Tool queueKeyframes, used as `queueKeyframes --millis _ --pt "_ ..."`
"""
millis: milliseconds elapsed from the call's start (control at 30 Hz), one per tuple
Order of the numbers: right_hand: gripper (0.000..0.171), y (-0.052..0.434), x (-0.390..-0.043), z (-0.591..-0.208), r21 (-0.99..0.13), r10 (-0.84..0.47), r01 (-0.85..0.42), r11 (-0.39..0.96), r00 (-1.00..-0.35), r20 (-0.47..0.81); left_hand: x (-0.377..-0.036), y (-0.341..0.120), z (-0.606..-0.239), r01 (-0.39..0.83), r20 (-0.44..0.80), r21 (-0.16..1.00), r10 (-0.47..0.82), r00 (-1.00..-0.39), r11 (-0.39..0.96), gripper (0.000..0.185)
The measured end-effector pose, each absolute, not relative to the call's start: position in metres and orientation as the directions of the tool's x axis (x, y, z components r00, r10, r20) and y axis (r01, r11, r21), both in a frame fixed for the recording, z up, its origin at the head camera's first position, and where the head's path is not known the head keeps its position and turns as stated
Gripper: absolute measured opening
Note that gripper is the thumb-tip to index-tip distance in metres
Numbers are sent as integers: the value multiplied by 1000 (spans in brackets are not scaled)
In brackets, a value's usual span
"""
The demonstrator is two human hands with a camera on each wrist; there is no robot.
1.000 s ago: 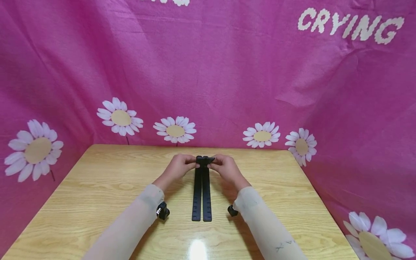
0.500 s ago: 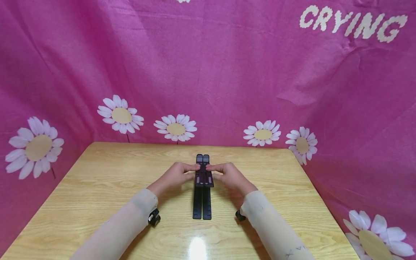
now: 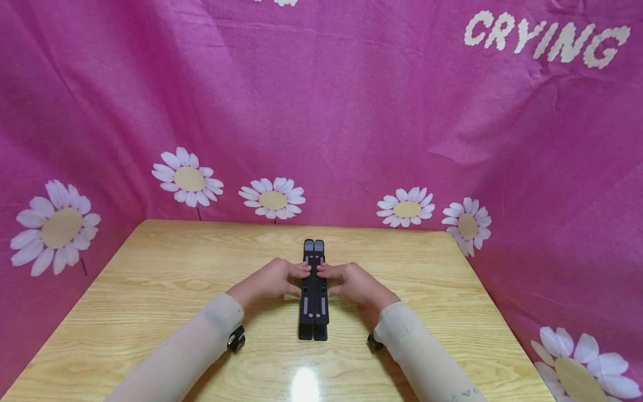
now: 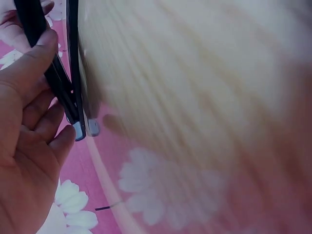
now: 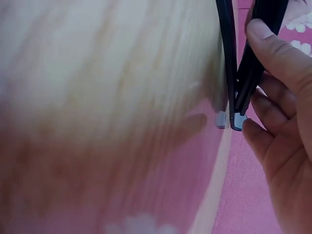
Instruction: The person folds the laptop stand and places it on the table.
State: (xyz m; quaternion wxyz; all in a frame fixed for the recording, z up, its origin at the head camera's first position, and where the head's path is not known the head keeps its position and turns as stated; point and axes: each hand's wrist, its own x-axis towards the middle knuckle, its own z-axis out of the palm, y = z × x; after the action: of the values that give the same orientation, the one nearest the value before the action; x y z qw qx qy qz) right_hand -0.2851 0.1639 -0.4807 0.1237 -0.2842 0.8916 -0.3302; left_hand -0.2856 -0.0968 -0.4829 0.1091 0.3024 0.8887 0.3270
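Right, both hands are on the folding black stand [image 3: 313, 290], which lies lengthwise in the middle of the wooden desk [image 3: 150, 290], its two long bars side by side and pointing away from the person. The left hand [image 3: 273, 279] comes in from the left side, fingers curled round the left bar, thumb on top near the middle seam. The right hand [image 3: 354, 282] mirrors it on the right bar, fingertips meeting the left ones across the top of the stand. From the left wrist view the thumb [image 4: 29, 63] presses across a black bar [image 4: 53, 73] while the other fingers wrap beneath, so that grip is clamped on it; grey tips show at the bar ends [image 4: 80, 130]. The right wrist view shows the same: thumb [image 5: 278, 53] over the bar [image 5: 248, 73], fingers tucked under, grip closed on the stand. Pale sleeves [image 3: 201, 340] cover both forearms. Behind the desk hangs a pink cloth [image 3: 351, 111] printed with white daisies.
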Motion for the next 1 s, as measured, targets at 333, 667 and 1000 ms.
queueKeyframes --millis 333,667,1000 --pt "62 161 -278 -481 -508 -662 -562 652 -749 -21 -281 -89 -482 523 -30 535 634 -773 664 65" --pt "65 157 -280 -480 -449 -671 -587 674 -741 -39 -281 -87 -481 542 -24 491 633 -774 682 65" --pt "66 158 -275 -473 -300 -719 -673 676 -692 -68 -280 -95 -477 499 -126 565 667 -735 657 71"
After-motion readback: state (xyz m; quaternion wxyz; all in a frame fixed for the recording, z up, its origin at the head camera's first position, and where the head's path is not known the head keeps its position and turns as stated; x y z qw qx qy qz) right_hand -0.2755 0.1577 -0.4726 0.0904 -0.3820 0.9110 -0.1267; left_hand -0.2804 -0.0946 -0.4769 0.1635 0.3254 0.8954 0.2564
